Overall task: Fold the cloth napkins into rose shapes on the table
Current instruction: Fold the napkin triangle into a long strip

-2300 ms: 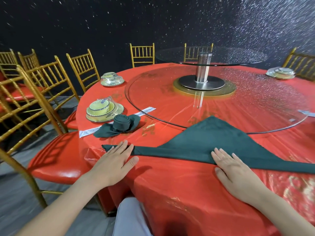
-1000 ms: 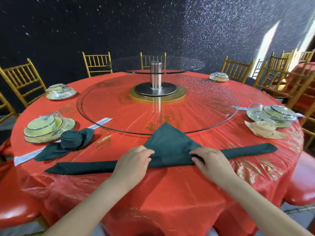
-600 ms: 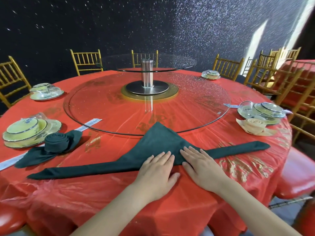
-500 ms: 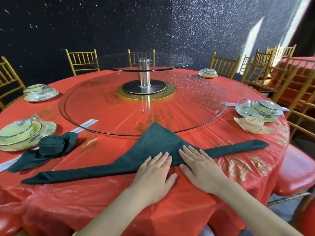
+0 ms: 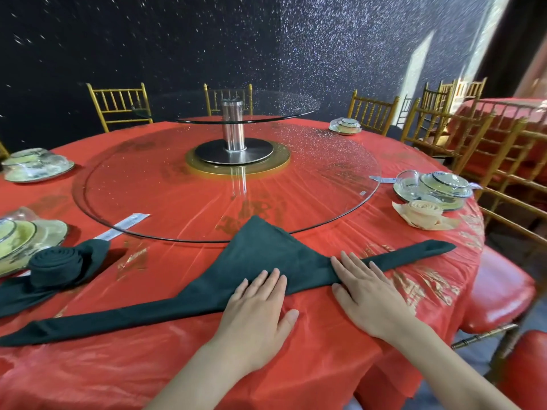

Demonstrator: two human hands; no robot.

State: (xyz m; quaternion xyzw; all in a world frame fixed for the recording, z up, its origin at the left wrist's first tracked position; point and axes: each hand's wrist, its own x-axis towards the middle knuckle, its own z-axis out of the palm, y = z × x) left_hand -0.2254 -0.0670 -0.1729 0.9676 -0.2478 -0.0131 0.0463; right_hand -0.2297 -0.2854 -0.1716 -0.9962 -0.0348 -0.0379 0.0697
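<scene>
A big round counter (image 5: 177, 365) stands here with a shiny red cloth on it. A long dark green napkin (image 5: 266, 253) lies flat along the near side. It is folded into a thin band with a pointy hill in the middle. The point faces away from the person and reaches the rim of the glass spinning plate (image 5: 177, 196).

The left hand (image 5: 257, 309) lies flat, palm on the red cloth, and its fingertips rest on the near edge of the napkin. Its grip is loose, the fingers are straight and hold nothing. The right hand (image 5: 367, 294) is just beside it and also flat. Its fingers press on the napkin where the right band starts. It grips nothing either.

At the left, a green napkin rose (image 5: 56, 264) sits all rolled up, next to a stack of yellow dishes (image 5: 29, 232). At the right, a cream napkin rose (image 5: 423, 214) sits by some wrapped dishes (image 5: 435, 184). Gold chairs (image 5: 118, 105) stand around the far side
</scene>
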